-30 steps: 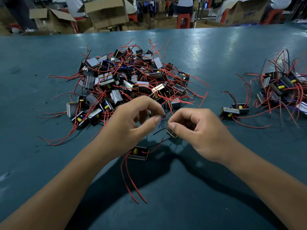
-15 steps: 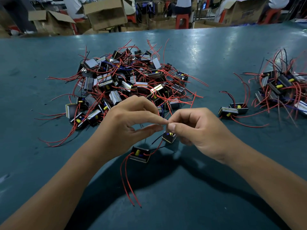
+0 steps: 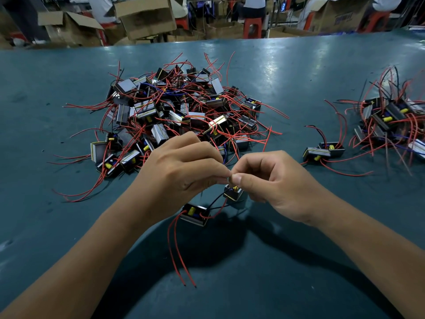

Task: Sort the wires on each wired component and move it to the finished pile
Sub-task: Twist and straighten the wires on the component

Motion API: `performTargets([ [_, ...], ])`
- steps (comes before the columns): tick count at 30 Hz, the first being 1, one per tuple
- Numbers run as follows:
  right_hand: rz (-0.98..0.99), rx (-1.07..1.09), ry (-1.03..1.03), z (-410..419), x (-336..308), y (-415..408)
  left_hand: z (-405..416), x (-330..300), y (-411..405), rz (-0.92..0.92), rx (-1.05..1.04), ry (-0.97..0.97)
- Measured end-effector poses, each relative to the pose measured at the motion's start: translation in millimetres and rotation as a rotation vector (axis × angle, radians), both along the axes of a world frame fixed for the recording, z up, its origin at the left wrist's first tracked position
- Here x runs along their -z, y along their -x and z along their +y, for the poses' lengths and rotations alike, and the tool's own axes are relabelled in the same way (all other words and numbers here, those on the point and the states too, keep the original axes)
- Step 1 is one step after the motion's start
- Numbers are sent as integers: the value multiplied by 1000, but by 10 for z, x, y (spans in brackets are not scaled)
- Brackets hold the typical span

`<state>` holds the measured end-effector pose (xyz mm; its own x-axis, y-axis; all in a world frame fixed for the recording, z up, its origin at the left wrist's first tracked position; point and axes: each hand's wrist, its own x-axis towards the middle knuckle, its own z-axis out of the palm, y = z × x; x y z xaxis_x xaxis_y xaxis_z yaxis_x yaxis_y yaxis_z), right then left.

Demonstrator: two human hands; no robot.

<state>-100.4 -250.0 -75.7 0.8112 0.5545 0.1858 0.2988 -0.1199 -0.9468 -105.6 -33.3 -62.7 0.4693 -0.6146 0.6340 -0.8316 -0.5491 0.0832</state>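
Far left of the teal table (image 3: 46, 226): bare surface, a few stray red wire ends reaching out from the big pile (image 3: 174, 116). That pile sits left of centre, well back from the near edge: lots of small wired components w/ metal cores, yellow tape bits, red leads sticking out in all directions, some black and blue ones mixed in.

Left hand (image 3: 179, 173) is in front of the pile's near edge, fingers curled, thumb and forefinger tips pinching something thin right at the meeting point w/ the other hand; can't tell which wire, too small. Below the left hand, one component (image 3: 195, 214) lies flat on the table, two long red leads (image 3: 177, 252) trailing toward the near edge, a black lead running up to the right.

Right hand (image 3: 271, 183) meets the left at the fingertips, also pinching, other fingers curled in. Just under its thumb is a second component (image 3: 233, 192), near or touching the table; can't tell.

Further right, two components (image 3: 324, 151) lie side by side, apart from both piles. Far right edge: the smaller pile (image 3: 391, 120), red leads fanning up and out.

Behind the table: cardboard boxes (image 3: 145, 17), red stools (image 3: 253, 26), people partly visible.
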Motion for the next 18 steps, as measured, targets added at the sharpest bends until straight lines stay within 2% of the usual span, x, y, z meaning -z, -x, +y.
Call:
performTargets([
  [6, -1, 9, 46, -5, 26, -8, 10, 28, -10, -31, 9, -3],
  [11, -52, 56, 71, -2, 30, 1, -42, 72, -10, 20, -35, 22],
  [13, -101, 96, 93, 6, 33, 11, -64, 82, -3, 89, -55, 48],
  [18, -268, 165, 146, 9, 39, 46, -104, 69, 55, 418, -80, 146],
])
